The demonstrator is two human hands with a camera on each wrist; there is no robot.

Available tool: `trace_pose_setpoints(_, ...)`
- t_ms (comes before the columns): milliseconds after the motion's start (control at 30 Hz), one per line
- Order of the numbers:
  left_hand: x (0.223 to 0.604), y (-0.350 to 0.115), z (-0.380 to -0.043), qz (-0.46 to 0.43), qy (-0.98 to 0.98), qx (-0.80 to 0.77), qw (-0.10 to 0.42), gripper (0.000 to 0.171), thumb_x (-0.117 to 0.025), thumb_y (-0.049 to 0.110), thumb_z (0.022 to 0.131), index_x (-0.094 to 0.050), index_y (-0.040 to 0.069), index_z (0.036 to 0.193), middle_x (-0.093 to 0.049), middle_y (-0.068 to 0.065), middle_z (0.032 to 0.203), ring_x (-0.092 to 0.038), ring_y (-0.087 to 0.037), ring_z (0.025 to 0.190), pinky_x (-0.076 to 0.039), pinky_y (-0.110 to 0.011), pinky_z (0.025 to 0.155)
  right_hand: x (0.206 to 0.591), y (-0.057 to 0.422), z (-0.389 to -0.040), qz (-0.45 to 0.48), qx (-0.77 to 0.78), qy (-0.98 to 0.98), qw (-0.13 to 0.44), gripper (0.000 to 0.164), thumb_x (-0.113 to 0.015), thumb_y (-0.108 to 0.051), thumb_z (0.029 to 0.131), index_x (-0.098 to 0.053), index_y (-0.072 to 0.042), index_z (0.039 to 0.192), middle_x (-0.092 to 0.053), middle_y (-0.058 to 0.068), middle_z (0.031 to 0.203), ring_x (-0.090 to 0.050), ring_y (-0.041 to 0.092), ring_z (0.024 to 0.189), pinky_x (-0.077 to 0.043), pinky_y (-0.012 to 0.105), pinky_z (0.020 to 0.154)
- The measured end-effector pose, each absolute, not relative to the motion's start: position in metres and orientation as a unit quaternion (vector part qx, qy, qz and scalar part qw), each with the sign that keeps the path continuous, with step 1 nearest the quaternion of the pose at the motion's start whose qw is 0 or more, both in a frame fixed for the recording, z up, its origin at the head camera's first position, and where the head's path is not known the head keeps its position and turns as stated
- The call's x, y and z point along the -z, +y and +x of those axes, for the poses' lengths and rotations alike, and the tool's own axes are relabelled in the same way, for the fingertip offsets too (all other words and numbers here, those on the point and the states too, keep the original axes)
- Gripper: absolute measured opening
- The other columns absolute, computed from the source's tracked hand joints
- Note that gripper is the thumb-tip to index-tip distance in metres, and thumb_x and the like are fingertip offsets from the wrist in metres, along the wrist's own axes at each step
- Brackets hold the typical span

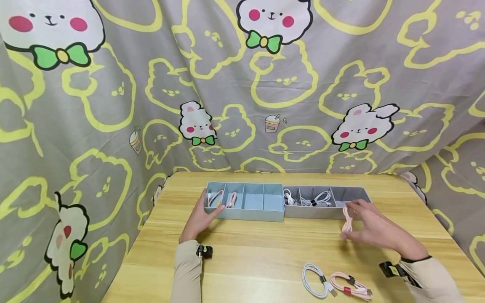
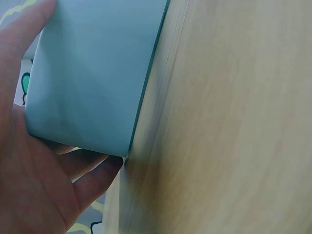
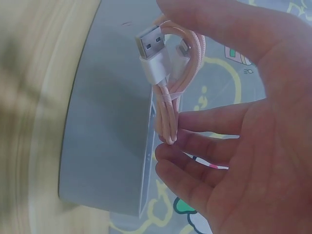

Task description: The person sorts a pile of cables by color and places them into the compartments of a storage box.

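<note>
My left hand grips the left end of a light blue divided box, thumb at the front and fingers round the end wall. In the left wrist view the box's blue wall lies between thumb and fingers. My right hand pinches a coiled pink charging cable in front of the right end of a grey divided box. The right wrist view shows the cable's USB plug and a clear tie round the bundle.
A white cable coil and another pink cable coil lie on the wooden table near its front. Inside the blue box are cables in the left compartments; white cables sit in the grey one. A patterned curtain hangs behind.
</note>
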State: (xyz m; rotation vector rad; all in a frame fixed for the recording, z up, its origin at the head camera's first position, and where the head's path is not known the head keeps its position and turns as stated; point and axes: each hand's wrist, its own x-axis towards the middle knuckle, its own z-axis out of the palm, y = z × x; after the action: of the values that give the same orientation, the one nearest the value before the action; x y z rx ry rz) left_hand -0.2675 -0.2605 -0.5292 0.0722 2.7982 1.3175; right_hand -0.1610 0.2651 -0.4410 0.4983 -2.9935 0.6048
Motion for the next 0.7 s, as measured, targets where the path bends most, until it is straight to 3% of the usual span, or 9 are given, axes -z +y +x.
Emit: trace_pose_setpoints(700,0.532,-0.261,-0.269,0.021,0.906,-0.422,0.016,0.119,-0.067,0.077,0.084,-0.005,0.022,0.169,-0.012,-0.017,0.175,-0.020,-0.044,0.159,-0.024,-0.069,0.124,0.426,0.244,-0.176,0.172,-0.178,-0.968,0.039,0.094,-0.090,-0.049,0.074,-0.057,0.011,0.138,-0.060,0.023,0.131,-0.056,0.043,0.119,-0.053,0.060,0.092)
